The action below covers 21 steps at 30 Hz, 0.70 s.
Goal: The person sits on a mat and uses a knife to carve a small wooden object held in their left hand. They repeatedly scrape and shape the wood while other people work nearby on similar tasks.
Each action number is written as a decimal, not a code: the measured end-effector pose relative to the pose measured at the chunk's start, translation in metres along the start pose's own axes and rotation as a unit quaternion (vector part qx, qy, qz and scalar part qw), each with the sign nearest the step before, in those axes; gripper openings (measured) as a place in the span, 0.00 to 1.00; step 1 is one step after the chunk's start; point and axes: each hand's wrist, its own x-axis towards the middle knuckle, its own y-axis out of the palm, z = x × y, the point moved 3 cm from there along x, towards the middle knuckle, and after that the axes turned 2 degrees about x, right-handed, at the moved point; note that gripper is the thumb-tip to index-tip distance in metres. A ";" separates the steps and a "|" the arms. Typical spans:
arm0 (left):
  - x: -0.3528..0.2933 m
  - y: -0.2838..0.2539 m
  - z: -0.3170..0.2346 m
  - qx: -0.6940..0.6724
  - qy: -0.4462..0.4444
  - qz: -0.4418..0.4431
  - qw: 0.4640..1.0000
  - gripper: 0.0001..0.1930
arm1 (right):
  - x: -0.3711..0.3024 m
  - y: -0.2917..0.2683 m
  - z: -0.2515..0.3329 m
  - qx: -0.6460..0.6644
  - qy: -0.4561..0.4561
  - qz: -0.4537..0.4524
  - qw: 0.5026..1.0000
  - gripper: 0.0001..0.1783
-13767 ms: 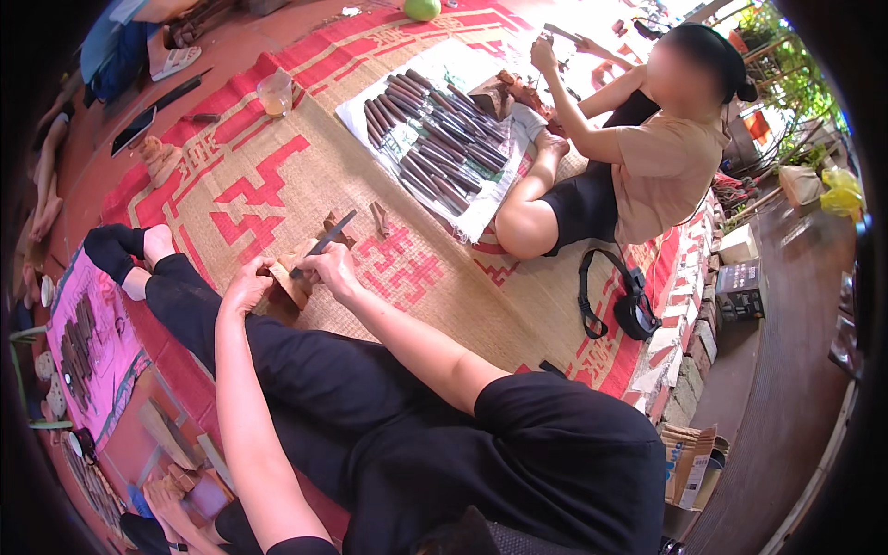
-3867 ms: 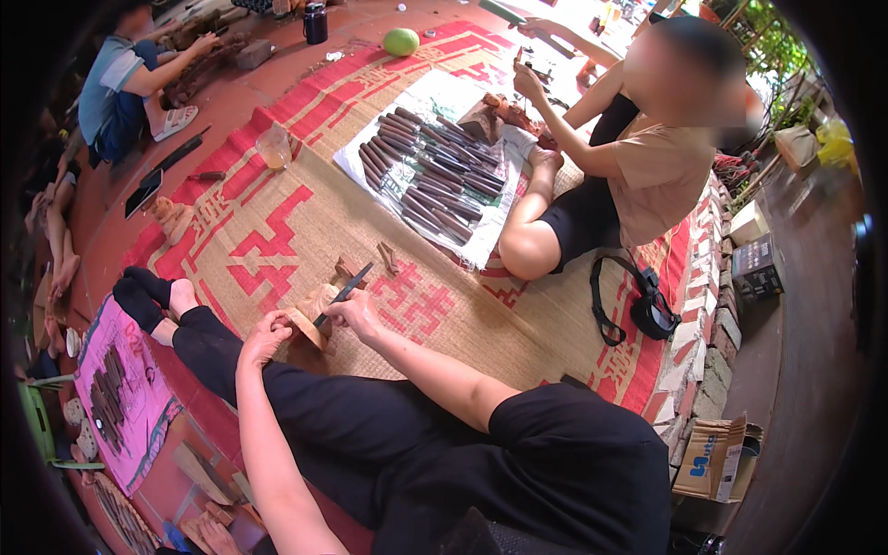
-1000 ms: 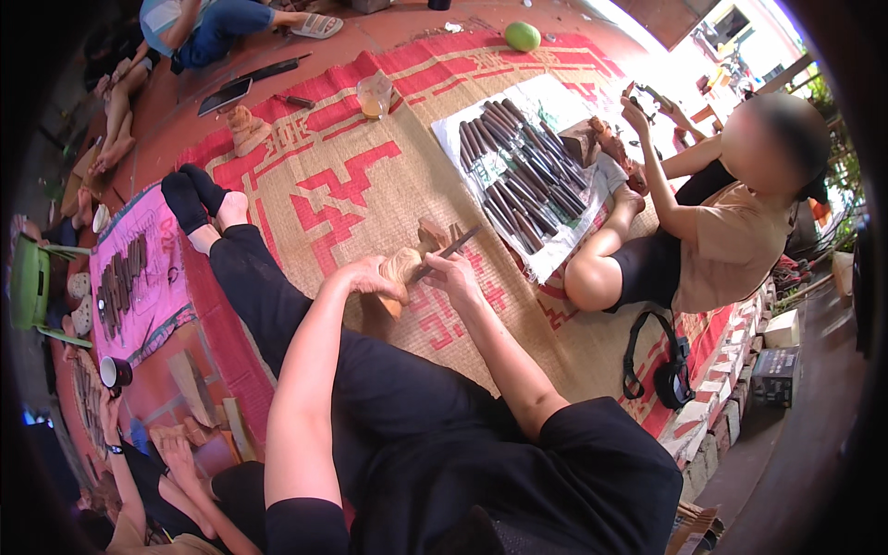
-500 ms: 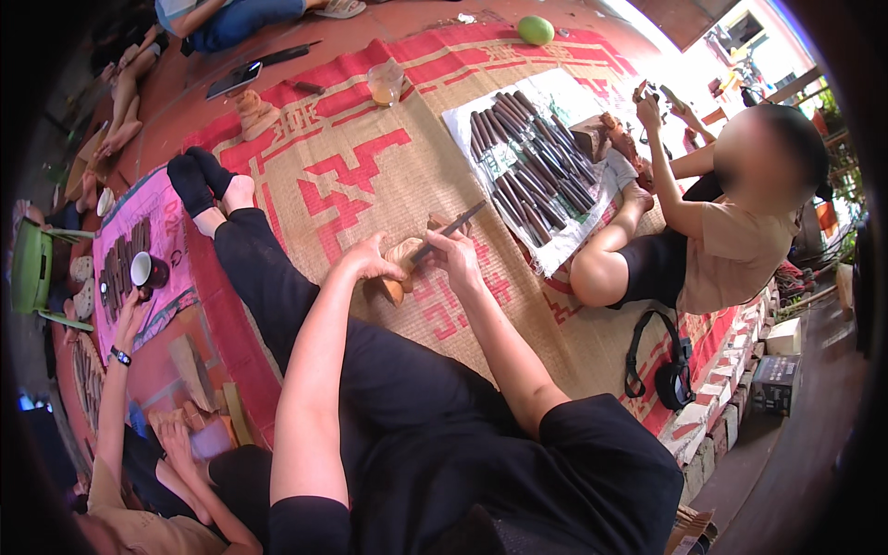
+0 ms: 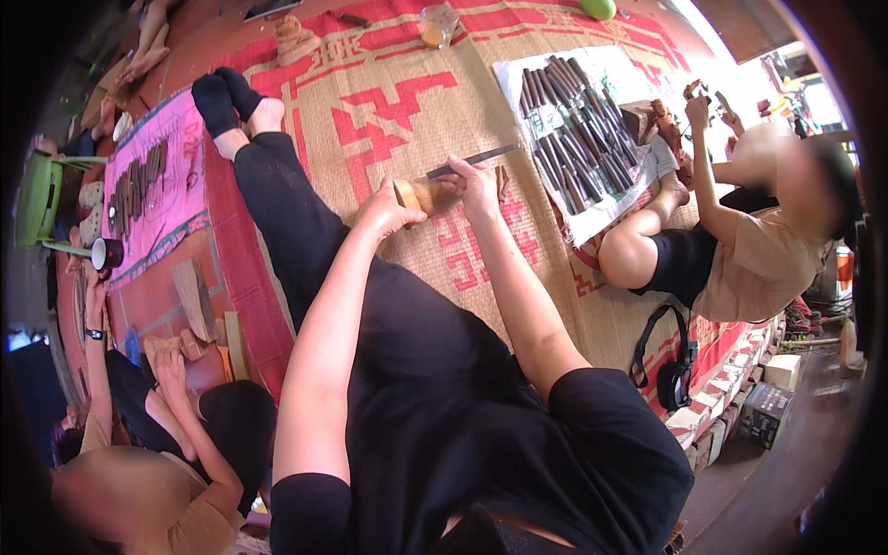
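Observation:
My left hand (image 5: 383,213) is closed round a small light-brown carved piece of wood (image 5: 409,196), held low over the patterned mat (image 5: 407,139). My right hand (image 5: 474,191) grips a long, narrow, dark carving tool (image 5: 490,157), whose far end points right, towards the laid-out tools. The fingers of the right hand are close to the wood's right end, which is smeared by motion. Beside that hand, a small brown wooden piece (image 5: 502,183) lies on the mat.
Many dark-handled carving tools (image 5: 578,139) lie on a white cloth at right, next to a seated person (image 5: 749,250). At lower left another person holds a dark mug (image 5: 106,252). Also around are a glass (image 5: 437,26), a carved figure (image 5: 294,42) and a black bag (image 5: 673,381).
The wood has turned in my left hand, and my right hand with the tool has moved up and away from me. The left-hand person's mug has moved lower and further left.

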 end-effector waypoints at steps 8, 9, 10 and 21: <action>-0.020 -0.009 -0.015 0.048 0.008 0.062 0.997 0.58 | -0.019 -0.015 -0.004 -0.002 -0.028 -0.038 0.999 0.09; -0.021 -0.011 -0.018 0.048 0.005 0.076 0.996 0.57 | -0.026 -0.011 -0.001 -0.010 -0.036 -0.042 0.998 0.08; -0.022 -0.011 -0.019 0.072 0.002 0.068 0.995 0.58 | -0.031 -0.009 0.001 -0.019 -0.044 -0.047 0.998 0.07; -0.022 -0.008 -0.021 0.128 -0.004 0.059 0.990 0.59 | -0.054 -0.012 0.008 -0.113 -0.087 -0.032 0.989 0.04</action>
